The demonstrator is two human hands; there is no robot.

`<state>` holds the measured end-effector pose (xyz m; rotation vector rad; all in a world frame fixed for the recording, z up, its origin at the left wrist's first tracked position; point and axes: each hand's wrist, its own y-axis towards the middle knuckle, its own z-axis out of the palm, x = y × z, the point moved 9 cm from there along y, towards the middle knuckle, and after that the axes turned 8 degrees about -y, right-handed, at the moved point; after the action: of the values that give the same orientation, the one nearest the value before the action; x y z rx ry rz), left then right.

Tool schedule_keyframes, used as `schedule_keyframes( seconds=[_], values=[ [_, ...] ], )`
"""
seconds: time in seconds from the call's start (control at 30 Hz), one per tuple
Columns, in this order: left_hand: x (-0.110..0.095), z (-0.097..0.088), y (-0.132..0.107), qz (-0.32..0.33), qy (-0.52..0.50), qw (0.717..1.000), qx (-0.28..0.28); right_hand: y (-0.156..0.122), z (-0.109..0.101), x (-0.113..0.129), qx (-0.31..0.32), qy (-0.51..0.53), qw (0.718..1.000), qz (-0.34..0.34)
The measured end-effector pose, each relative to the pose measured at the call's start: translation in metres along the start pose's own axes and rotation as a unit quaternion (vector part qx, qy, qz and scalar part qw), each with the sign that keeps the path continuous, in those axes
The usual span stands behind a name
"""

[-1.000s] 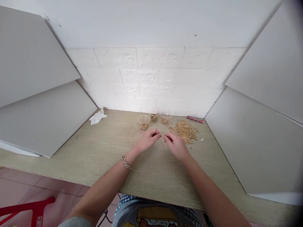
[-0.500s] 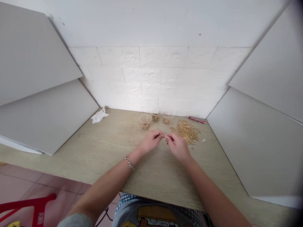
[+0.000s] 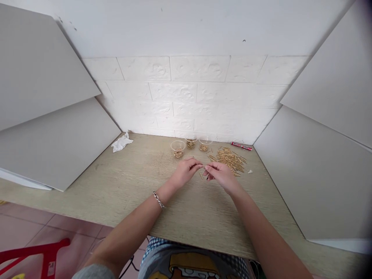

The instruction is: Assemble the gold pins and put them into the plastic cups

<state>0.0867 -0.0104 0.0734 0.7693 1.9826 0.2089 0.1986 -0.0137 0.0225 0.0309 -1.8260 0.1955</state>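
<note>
Above the middle of the table, my left hand [image 3: 186, 171] and my right hand [image 3: 221, 176] meet fingertip to fingertip. Both are closed in a pinch, and whatever lies between them is too small to make out. Just below the fingers a short gold stick [image 3: 201, 176] rests on the wood. Beyond my right hand spreads a pile of thin gold sticks [image 3: 231, 159], partly hidden by that hand. Behind my left hand stand three clear cups with small gold pieces: a front cup [image 3: 178, 153], a back cup [image 3: 191, 144] and a right cup [image 3: 204, 147].
A crumpled white tissue [image 3: 122, 142] lies at the back left of the wooden table [image 3: 130, 174]. By the wall is a red tube-like item [image 3: 241, 146]. Grey panels [image 3: 325, 170] flank both sides. A red plastic stool or chair [image 3: 49, 252] stands on the floor at left.
My right hand has tilted slightly and its fingers have straightened a little. My left fingers reach slightly further right. The cups and the pile stay in place.
</note>
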Motion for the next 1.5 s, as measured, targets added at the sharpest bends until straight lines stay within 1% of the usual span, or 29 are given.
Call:
schedule_keyframes(
  seconds=[0.1,0.33,0.73,0.83,1.0,1.13,1.33,1.5],
  values=[
    [0.003,-0.002,0.001,-0.017,-0.023,1.000,-0.004,0.000,-0.002,0.000,-0.014,0.004,1.000,0.002],
    [0.009,-0.003,0.002,-0.048,-0.033,0.998,-0.010,0.000,-0.004,0.001,-0.019,-0.002,1.000,-0.007],
    [0.011,-0.007,0.002,-0.060,-0.029,0.998,-0.022,-0.001,-0.006,0.002,-0.030,-0.011,0.999,-0.008],
    [0.011,-0.007,0.002,-0.057,-0.026,0.998,-0.020,-0.001,-0.006,0.003,-0.029,-0.014,0.999,-0.010],
    [0.007,-0.003,0.001,-0.035,-0.012,0.999,0.000,0.000,-0.004,0.003,-0.026,-0.018,0.999,-0.015],
    [0.006,-0.002,0.000,-0.031,-0.006,0.999,-0.001,0.000,-0.004,0.003,-0.025,-0.023,0.999,-0.019],
    [0.005,-0.003,0.001,-0.039,-0.007,0.999,-0.002,-0.001,-0.005,0.008,-0.036,-0.028,0.998,-0.046],
    [0.010,-0.002,0.001,-0.064,-0.022,0.998,-0.008,-0.001,-0.006,0.011,-0.052,-0.015,0.996,-0.074]
  ],
)
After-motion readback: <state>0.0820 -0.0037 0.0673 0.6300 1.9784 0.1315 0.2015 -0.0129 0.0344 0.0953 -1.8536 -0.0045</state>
